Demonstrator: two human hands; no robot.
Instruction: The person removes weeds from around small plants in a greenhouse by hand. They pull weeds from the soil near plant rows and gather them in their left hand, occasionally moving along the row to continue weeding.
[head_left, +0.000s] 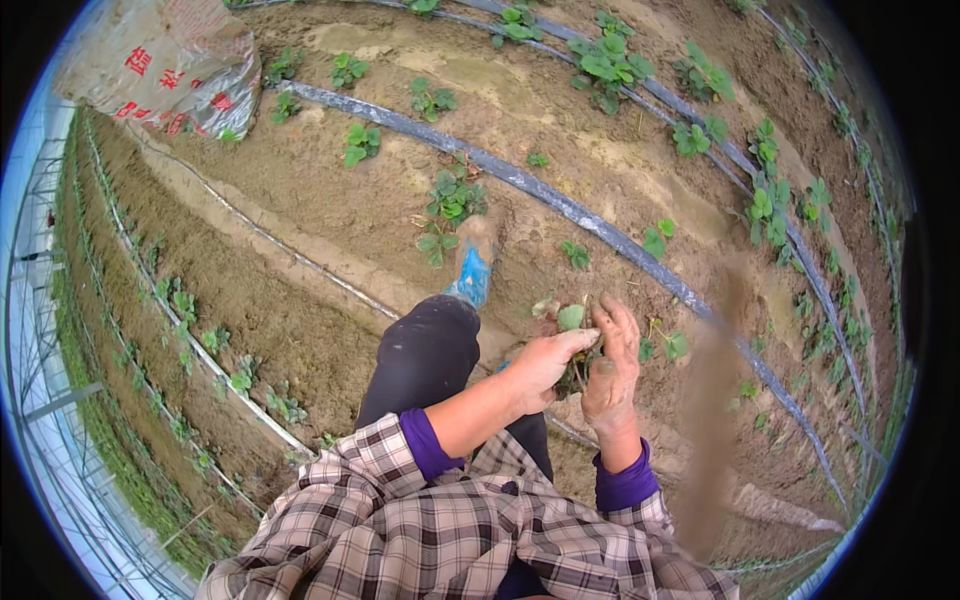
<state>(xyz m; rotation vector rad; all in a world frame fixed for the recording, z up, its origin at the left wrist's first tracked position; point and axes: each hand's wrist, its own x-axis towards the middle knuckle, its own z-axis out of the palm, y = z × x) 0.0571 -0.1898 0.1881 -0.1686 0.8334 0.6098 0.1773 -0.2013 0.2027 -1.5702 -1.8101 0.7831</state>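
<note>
My left hand (546, 367) is closed around a small leafy plant, which looks like a strawberry seedling (571, 317). Its leaves stick up past the thumb, and thin stems hang below between the hands. My right hand (616, 364), soiled with earth, is upright against the plant's other side. Its fingertips meet the left thumb, and its own thumb is bent inward. Whether the right fingers grip any stem is hidden. Just beyond the hands a small plant (673, 343) grows in the sandy soil (525, 247).
A dark drip hose (525, 184) crosses the bed, with strawberry plants (454, 196) on both sides. My blue boot (472, 274) stands beside one plant. A printed plastic sack (187, 75) lies at upper left. A blurred brown strip (709, 435) hangs close to the camera at right.
</note>
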